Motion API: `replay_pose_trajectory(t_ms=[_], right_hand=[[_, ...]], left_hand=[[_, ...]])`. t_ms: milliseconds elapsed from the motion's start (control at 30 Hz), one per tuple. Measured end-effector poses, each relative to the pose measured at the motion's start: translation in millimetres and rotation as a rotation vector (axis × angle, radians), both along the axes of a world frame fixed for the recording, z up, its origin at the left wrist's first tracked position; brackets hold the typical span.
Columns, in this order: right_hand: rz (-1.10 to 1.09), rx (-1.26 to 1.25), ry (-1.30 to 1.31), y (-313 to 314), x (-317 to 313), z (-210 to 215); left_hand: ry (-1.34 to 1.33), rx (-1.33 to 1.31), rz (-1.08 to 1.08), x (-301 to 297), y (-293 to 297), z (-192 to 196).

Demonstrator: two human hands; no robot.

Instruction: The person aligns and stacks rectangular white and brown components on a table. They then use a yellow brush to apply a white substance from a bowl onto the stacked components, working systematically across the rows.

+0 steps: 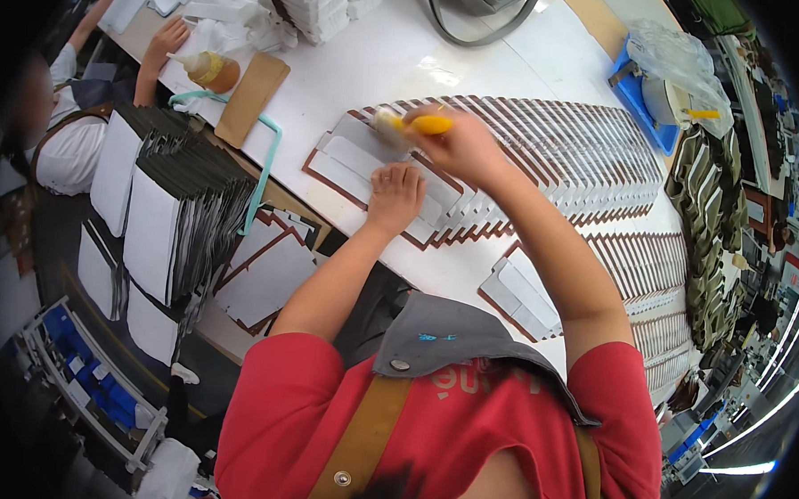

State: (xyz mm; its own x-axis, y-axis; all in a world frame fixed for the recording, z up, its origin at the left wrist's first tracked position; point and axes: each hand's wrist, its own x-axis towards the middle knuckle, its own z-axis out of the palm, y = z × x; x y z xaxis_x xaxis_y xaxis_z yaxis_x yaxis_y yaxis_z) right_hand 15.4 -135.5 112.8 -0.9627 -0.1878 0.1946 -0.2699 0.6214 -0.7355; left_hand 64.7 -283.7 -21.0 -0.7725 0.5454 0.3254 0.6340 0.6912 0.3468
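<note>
My right hand (pixel 462 145) is closed around a brush with a yellow handle (pixel 432 124). Motion smears its pale bristles, which are over the far part of a grey-white panel with brown edges (pixel 345 162). Just nearer to me, my left hand (pixel 396 196) presses down on that panel, its fingers bent and close together. From this panel a long row of overlapping brown-edged pieces (pixel 555 149) fans out to the right across the white table (pixel 336 77). Whether the bristles touch the surface cannot be made out.
More overlapping pieces (pixel 640 260) lie nearer on the right, beside a separate panel (pixel 518 290). A blue tray (pixel 638 99) holds a pot. At left are a bottle of amber liquid (pixel 213 70), a brown block (pixel 253 96), stacked dark-and-white panels (pixel 165 212) and another person's hand (pixel 166 39).
</note>
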Motion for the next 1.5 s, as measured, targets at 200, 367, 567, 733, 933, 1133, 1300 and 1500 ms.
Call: replay_pose_trajectory(t_ms=[200,367,567,733,933,1133,1300,1500], right_hand=[[-0.189,0.181,-0.085,-6,-9,0],[0.044,0.181,-0.092,-32,-11,-14],[0.034,0.125,-0.014,-22,-18,-8],[-0.096,0.243,-0.047,-3,-9,-11],[-0.03,0.037,0.014,18,28,-1],[-0.178,0.258,-0.038,32,35,-6],[-0.01,0.133,-0.038,7,36,-11],[-0.186,0.186,0.024,19,27,-6]], left_hand=[[-0.049,-0.043,-0.006,1,-2,2],[-0.016,0.009,-0.007,0,-1,1],[-0.038,0.009,0.004,0,-1,0],[-0.032,0.038,0.013,-1,0,-1],[-0.051,0.033,0.005,-2,0,3],[-0.1,0.031,-0.005,-2,-2,7],[-0.08,0.046,0.005,-2,-2,1],[-0.088,0.069,0.008,-3,-3,0]])
